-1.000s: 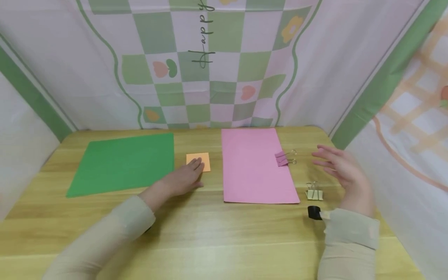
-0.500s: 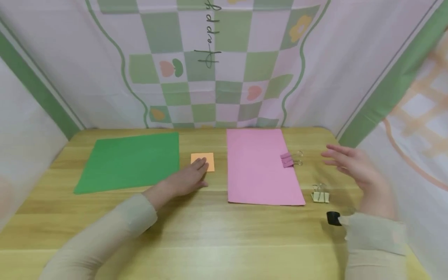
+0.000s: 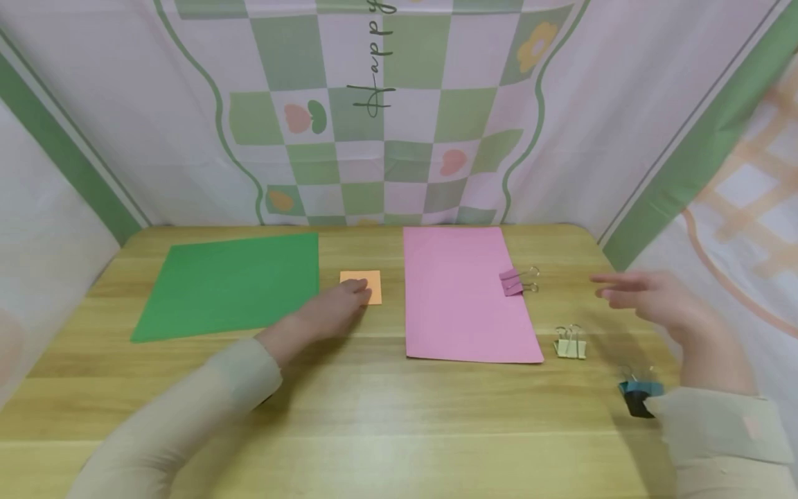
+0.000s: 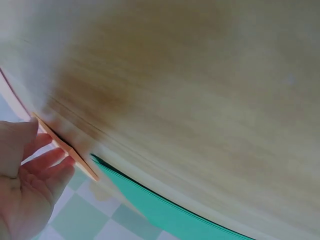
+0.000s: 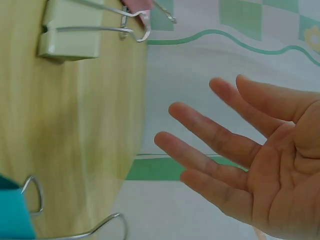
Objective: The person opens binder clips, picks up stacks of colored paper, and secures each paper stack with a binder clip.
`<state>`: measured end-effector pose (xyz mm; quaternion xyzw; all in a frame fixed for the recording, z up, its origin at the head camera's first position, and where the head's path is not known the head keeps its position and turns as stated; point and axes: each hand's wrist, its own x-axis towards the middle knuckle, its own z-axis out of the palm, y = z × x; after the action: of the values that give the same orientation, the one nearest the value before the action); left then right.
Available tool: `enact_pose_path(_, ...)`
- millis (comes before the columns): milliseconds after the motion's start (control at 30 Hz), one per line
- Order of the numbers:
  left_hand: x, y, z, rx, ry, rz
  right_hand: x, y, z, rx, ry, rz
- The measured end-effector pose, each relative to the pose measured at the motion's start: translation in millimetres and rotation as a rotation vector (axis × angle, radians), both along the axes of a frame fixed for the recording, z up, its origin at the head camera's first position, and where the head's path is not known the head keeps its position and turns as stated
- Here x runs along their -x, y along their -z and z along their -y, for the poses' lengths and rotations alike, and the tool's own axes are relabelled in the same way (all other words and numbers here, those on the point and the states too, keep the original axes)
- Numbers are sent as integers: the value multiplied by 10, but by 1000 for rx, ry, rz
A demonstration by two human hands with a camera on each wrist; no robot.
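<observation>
My left hand (image 3: pixel 333 308) rests its fingertips on an orange sticky-note pad (image 3: pixel 373 279) in the head view. In the left wrist view its thumb and slightly bent fingers touch the pad (image 4: pixel 82 162) from above. My right hand (image 3: pixel 661 298) is raised over the table's right side, holding nothing, its fingers spread in the right wrist view. Nearest to it are a pale yellow binder clip (image 3: pixel 570 348) and a teal binder clip (image 3: pixel 648 388), partly hidden by the black wrist camera. A pink binder clip (image 3: pixel 511 284) lies at the right edge of the pink paper (image 3: pixel 458 305).
Green paper (image 3: pixel 233 287) lies on the left of the wooden table (image 3: pixel 386 423). A checkered curtain (image 3: pixel 405 125) hangs right behind the table's far edge, with more cloth at both sides.
My right hand has moved rightward and tilted flatter, bringing the teal clip into sight. The left hand stays on the pad, its fingers slightly more bent. The head view has shifted a little.
</observation>
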<state>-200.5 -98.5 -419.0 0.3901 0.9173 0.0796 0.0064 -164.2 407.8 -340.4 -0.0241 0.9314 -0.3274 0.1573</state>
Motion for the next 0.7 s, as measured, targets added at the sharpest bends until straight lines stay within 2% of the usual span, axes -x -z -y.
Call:
enact_pose_path(167,22,-14,-25,56,-35,-12,-15,71,83,-59,-67,-5)
enact_pose_path(367,25,-12,-95,144,-74,-44,-3,134,176,-132,-108,-2)
enact_pose_path(700,4,3,-111,189,-105,-1,18,268,208,-89,-190,11)
